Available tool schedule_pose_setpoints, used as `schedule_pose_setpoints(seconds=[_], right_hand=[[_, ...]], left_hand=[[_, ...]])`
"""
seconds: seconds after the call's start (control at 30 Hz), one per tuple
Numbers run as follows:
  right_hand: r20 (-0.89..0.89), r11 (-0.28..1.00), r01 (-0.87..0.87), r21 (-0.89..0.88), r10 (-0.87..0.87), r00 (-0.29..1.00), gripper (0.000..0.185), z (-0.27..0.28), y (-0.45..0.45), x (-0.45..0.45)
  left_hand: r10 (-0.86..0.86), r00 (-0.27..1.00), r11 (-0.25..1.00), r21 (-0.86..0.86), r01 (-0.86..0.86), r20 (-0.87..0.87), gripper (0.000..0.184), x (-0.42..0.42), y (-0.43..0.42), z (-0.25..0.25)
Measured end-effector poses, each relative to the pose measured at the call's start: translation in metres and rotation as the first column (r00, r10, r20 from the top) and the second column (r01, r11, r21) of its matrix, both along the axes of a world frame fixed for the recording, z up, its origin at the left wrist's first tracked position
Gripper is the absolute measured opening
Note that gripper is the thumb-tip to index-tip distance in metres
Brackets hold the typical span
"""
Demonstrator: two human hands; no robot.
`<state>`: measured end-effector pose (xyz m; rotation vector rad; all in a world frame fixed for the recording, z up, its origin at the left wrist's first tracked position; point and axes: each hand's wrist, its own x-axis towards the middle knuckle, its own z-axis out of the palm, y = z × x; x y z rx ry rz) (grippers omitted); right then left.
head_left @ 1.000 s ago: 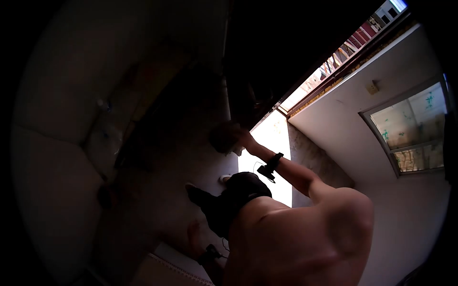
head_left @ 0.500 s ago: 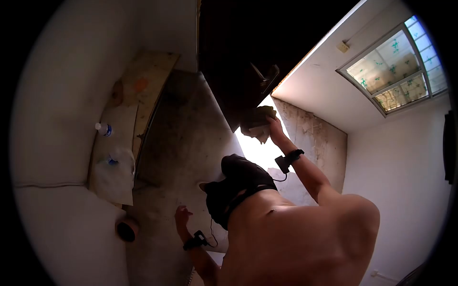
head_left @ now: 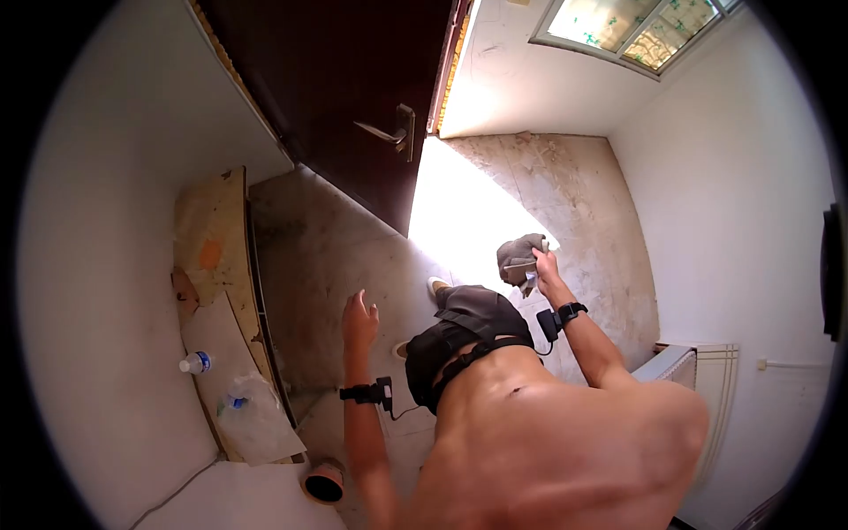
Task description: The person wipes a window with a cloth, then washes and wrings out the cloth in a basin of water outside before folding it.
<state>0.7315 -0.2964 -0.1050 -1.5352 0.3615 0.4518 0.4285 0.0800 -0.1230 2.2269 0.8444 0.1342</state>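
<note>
A crumpled grey-brown cloth (head_left: pixel 519 258) hangs from my right hand (head_left: pixel 549 272), its fingers closed on one edge. Behind the cloth lies a bright patch of sunlit floor. My left hand (head_left: pixel 359 322) is held out over the floor with the thumb apart from the fingers and nothing in it. Ahead of both hands stands a dark brown door (head_left: pixel 327 97), ajar, with a metal lever handle (head_left: pixel 393 134). Neither hand touches the door.
Along the left wall lies a worn wooden board (head_left: pixel 212 230) bearing a plastic bottle (head_left: pixel 195 362) and a clear plastic bag (head_left: pixel 256 420). A round pot (head_left: pixel 323 482) sits on the floor near its end. At right is a white radiator-like panel (head_left: pixel 714 402).
My view has turned and brightened, showing more of the door. The cloth in my right hand is now clear of the door's edge. My left hand has risen and extended forward.
</note>
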Motion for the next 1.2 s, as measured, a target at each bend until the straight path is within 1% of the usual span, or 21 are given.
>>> schedule_pose_setpoints(seconds=[0.03, 0.13, 0.2, 0.23, 0.27, 0.3, 0.37, 0.43, 0.5, 0.57, 0.6, 0.7, 0.77, 0.83, 0.87, 0.9, 0.93, 1.0, 1.07, 1.13, 1.2], right_hand=[[-0.025, 0.998, 0.061, -0.001, -0.061, 0.998, 0.027, -0.004, -0.016, -0.001], [-0.109, 0.973, 0.232, 0.013, -0.229, 0.967, 0.024, -0.021, -0.055, 0.0], [-0.149, 0.963, 0.265, -0.05, -0.269, 0.952, 0.024, -0.038, -0.077, 0.018], [-0.207, 0.945, 0.31, -0.105, -0.326, 0.923, 0.024, -0.04, -0.083, 0.031], [-0.261, 0.924, 0.346, -0.165, -0.379, 0.888, 0.024, -0.044, -0.09, 0.045], [-0.274, 0.926, 0.338, -0.166, -0.372, 0.887, 0.024, -0.051, -0.097, 0.064], [-0.306, 0.942, 0.306, -0.135, -0.334, 0.892, 0.026, -0.07, -0.103, 0.11], [-0.262, 0.952, 0.266, -0.15, -0.298, 0.918, 0.028, -0.095, -0.096, 0.165], [-0.216, 0.963, 0.165, -0.215, -0.211, 0.953, 0.031, -0.099, -0.086, 0.217], [-0.229, 0.973, 0.106, -0.204, -0.153, 0.961, 0.031, -0.085, -0.059, 0.268], [-0.215, 0.981, 0.057, -0.187, -0.098, 0.972, 0.031, -0.078, -0.05, 0.296], [-0.167, 0.977, -0.063, -0.202, 0.029, 0.986, 0.033, -0.084, -0.008, 0.377], [-0.168, 0.974, -0.162, -0.161, 0.135, 0.977, 0.033, -0.09, 0.017, 0.418], [-0.198, 0.951, -0.235, -0.201, 0.195, 0.96, 0.034, -0.082, 0.051, 0.454], [-0.224, 0.93, -0.282, -0.235, 0.231, 0.947, 0.034, -0.078, 0.07, 0.474], [-0.21, 0.918, -0.314, -0.241, 0.267, 0.941, 0.035, -0.086, 0.084, 0.487], [-0.189, 0.909, -0.335, -0.249, 0.294, 0.937, 0.035, -0.095, 0.099, 0.504], [-0.217, 0.84, -0.439, -0.318, 0.387, 0.896, 0.036, -0.075, 0.14, 0.53], [-0.212, 0.793, -0.491, -0.36, 0.443, 0.871, 0.034, -0.082, 0.165, 0.555], [-0.272, 0.759, -0.522, -0.388, 0.447, 0.852, 0.036, -0.081, 0.191, 0.581], [-0.282, 0.751, -0.533, -0.389, 0.454, 0.845, 0.037, -0.086, 0.207, 0.602]], left_hand=[[-0.093, 0.994, 0.984, 0.159, 0.083, 0.057, 0.054, 0.042, 0.01, 0.036], [-0.22, 0.958, 0.913, 0.385, 0.135, 0.184, 0.064, 0.157, 0.032, 0.126], [-0.266, 0.944, 0.865, 0.481, 0.144, 0.197, 0.067, 0.223, 0.043, 0.168], [-0.318, 0.926, 0.778, 0.615, 0.131, 0.205, 0.067, 0.255, 0.05, 0.179], [-0.368, 0.908, 0.673, 0.731, 0.109, 0.203, 0.066, 0.279, 0.055, 0.182], [-0.363, 0.912, 0.671, 0.733, 0.115, 0.189, 0.066, 0.298, 0.061, 0.177], [-0.326, 0.944, 0.685, 0.678, 0.268, -0.044, 0.06, 0.329, 0.072, 0.166], [-0.208, 0.977, 0.673, 0.719, 0.176, -0.044, 0.049, 0.34, 0.064, 0.158], [-0.206, 0.977, 0.597, 0.784, 0.172, -0.058, 0.04, 0.34, 0.055, 0.163], [-0.032, 0.972, 0.704, 0.685, 0.189, -0.235, 0.033, 0.305, 0.071, 0.112], [0.009, 0.984, 0.608, 0.782, 0.136, -0.178, 0.031, 0.303, 0.061, 0.118], [0.265, 0.922, 0.673, 0.739, 0.034, -0.284, 0.038, 0.274, 0.037, 0.084], [0.481, 0.876, 0.691, 0.623, -0.366, -0.019, 0.039, 0.26, 0.008, 0.067], [0.692, 0.692, 0.621, 0.318, -0.716, 0.208, 0.044, 0.25, -0.025, 0.034], [0.776, 0.629, 0.624, 0.09, -0.776, 0.039, 0.043, 0.246, -0.043, 0.022], [0.804, 0.577, 0.561, -0.14, -0.816, -0.144, 0.043, 0.237, -0.062, 0.008], [0.726, 0.573, 0.469, -0.334, -0.817, -0.382, 0.039, 0.224, -0.082, -0.03], [0.338, 0.639, 0.237, -0.595, -0.768, -0.691, 0.033, 0.224, -0.113, -0.071], [-0.047, 0.727, 0.321, -0.7, -0.639, -0.685, 0.03, 0.271, -0.11, -0.048], [-0.038, 0.728, 0.285, -0.705, -0.649, -0.685, 0.03, 0.314, -0.093, -0.028], [0.106, 0.674, 0.144, -0.66, -0.738, -0.731, 0.029, 0.333, -0.063, -0.086]])
